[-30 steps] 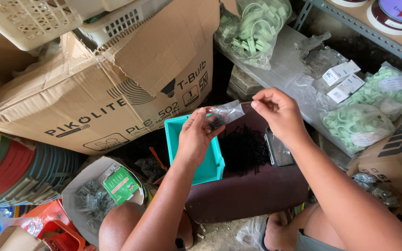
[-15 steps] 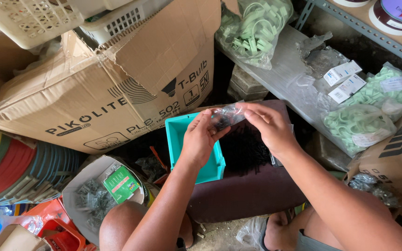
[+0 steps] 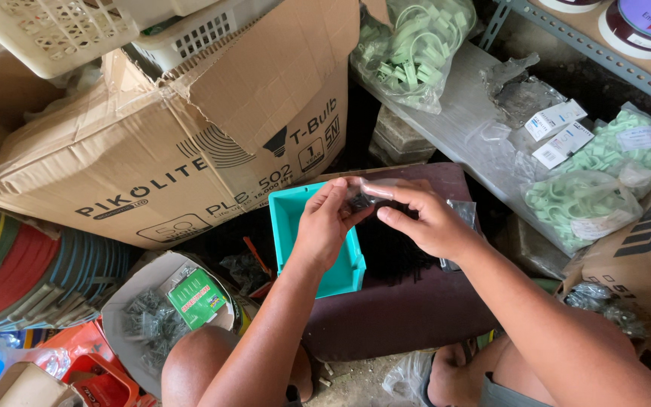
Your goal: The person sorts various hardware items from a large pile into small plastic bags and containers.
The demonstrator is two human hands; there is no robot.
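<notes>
**Both hands pinch a small clear bag over a dark stool**

Crowded storage fills the view: a big cardboard box (image 3: 182, 143) at upper left with white plastic baskets (image 3: 54, 30) on top, clear bags of pale green clips (image 3: 408, 45) on a grey shelf (image 3: 465, 98), and a stack of coloured plastic lids (image 3: 32, 275) at the left edge.

At the middle stands a dark maroon stool (image 3: 401, 313). On it sits a teal plastic bin (image 3: 288, 218), and just beside the bin lies a heap of small black screws (image 3: 393, 252).

Above the bin and the heap, the left hand (image 3: 322, 226) and the right hand (image 3: 427, 218) meet on a small clear plastic bag (image 3: 363, 194) with dark pieces inside. The left hand is closed narrowly, thumb and fingertips pinching the bag's left end. The right hand's thumb and forefinger are closed on the bag's right side, the other fingers curled loosely. The bag is held in the air between them, clear of the stool.

A paper tub of grey metal bits (image 3: 152, 324) with a green packet (image 3: 197, 299) sits near the person's knee.
</notes>
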